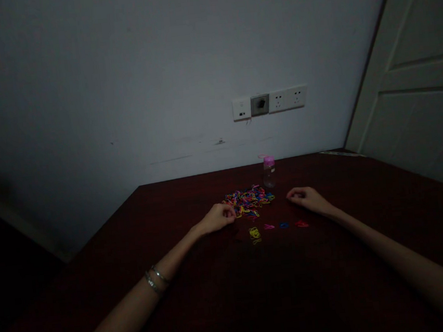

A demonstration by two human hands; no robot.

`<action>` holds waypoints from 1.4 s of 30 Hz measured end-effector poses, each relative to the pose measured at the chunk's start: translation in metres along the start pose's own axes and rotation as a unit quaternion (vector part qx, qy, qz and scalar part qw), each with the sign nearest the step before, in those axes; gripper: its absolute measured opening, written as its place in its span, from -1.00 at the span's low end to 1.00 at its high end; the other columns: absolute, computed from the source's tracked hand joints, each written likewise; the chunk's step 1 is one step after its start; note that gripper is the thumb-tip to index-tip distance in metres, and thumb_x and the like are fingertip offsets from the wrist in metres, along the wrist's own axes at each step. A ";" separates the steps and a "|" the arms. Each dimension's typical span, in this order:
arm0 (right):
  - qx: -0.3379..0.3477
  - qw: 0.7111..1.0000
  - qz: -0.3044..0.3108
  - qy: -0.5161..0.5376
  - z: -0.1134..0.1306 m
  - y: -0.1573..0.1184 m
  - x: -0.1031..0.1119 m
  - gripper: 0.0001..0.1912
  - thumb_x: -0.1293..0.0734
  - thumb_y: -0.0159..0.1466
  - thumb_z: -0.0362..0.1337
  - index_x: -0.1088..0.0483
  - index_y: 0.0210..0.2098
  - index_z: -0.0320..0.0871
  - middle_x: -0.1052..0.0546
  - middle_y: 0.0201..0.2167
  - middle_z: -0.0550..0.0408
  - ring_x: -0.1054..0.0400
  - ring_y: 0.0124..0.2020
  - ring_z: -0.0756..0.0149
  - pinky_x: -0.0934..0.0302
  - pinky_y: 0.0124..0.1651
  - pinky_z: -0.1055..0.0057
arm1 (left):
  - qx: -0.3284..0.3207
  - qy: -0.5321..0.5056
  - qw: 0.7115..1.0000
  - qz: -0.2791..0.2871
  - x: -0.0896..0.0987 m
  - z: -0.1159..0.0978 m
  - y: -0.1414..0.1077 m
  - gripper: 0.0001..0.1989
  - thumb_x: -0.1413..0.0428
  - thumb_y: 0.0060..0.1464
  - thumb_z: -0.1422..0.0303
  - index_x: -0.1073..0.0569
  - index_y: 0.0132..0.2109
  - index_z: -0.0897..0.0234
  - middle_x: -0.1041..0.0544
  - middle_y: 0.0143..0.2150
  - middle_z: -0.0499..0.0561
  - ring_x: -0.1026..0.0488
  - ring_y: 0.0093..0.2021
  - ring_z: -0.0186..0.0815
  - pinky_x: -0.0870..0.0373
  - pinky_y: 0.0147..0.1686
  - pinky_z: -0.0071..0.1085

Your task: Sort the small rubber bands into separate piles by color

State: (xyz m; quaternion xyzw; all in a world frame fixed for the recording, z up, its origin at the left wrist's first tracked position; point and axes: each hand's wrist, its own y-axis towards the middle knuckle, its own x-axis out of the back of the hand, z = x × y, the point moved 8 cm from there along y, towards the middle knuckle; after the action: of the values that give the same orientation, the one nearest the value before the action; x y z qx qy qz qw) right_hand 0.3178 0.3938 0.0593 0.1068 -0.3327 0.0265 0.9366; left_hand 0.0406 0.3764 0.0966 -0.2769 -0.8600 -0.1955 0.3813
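Note:
A loose pile of small coloured loops (250,198), which look like rubber bands or paper clips, lies on the dark red table. My left hand (219,218) is at the pile's left edge with its fingers curled in. Right of the pile, my right hand (306,198) hovers or rests low over the table, thumb and fingers drawn together. Whether either hand pinches a loop is too small and dim to tell. In front of the pile sit separate groups: yellow loops (255,235), pink loops (269,226), blue loops (284,224) and red loops (301,224).
Behind the pile stands a clear bottle (269,178) with a pink lid. The table (202,293) meets a pale wall (139,90) carrying a row of sockets (278,101). A panelled door (418,95) is at the right. The light is dim.

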 end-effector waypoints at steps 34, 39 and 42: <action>0.000 1.000 -0.011 -0.006 -0.002 0.001 0.000 -0.75 -0.23 0.02 -0.20 -0.41 -0.40 -0.24 -0.24 -0.67 0.23 -0.10 -0.60 0.45 0.04 -0.53 0.51 | 0.063 -0.037 0.977 -0.199 0.035 0.065 0.012 -0.69 -0.05 -0.10 0.19 -0.48 -0.43 0.40 -0.37 -0.57 -0.05 -0.21 -0.54 -0.44 -0.10 -0.53 -0.53; 0.002 1.000 -0.015 -0.017 0.001 0.001 0.001 -0.75 -0.23 0.03 -0.18 -0.40 -0.41 -0.23 -0.25 -0.67 0.22 -0.11 -0.60 0.45 0.02 -0.53 0.51 | 0.058 -0.051 0.979 -0.188 0.032 0.069 0.013 -0.70 -0.06 -0.11 0.20 -0.47 -0.45 0.40 -0.39 -0.56 -0.05 -0.23 -0.54 -0.44 -0.13 -0.51 -0.53; 0.002 0.999 -0.019 -0.026 0.005 -0.001 0.002 -0.74 -0.22 0.03 -0.17 -0.40 -0.41 -0.24 -0.27 -0.66 0.21 -0.14 -0.59 0.45 0.00 -0.52 0.51 | 0.071 -0.062 0.976 -0.197 0.030 0.070 0.012 -0.70 -0.07 -0.13 0.20 -0.47 -0.47 0.40 -0.36 -0.60 -0.06 -0.22 -0.55 -0.44 -0.12 -0.53 -0.53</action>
State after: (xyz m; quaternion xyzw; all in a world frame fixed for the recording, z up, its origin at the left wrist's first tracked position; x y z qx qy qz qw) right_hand 0.3161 0.3921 0.0642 0.1152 -0.3545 0.0063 0.9279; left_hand -0.0071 0.4338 0.0772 -0.0855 -0.9312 -0.1881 0.3002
